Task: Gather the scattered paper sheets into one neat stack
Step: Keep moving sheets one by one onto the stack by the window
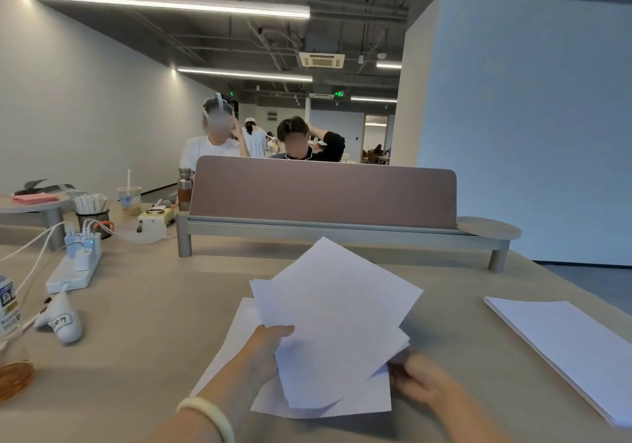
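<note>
Several white paper sheets (337,316) are fanned out unevenly and lifted off the beige table (143,306) in front of me. My left hand (268,343) grips their left edge, thumb on top. My right hand (415,372) pinches the lower right corner of the same bunch. More white sheets (236,333) lie flat on the table under the raised ones, partly hidden. A separate neat pile of paper (567,347) rests flat at the right edge of the table.
A brown desk divider on a grey rail (321,196) crosses the table ahead. At the left lie a white power strip (77,268) with cables, a pen cup (94,215), a drink cup (129,199) and a small white figure (63,323). Two people sit behind the divider.
</note>
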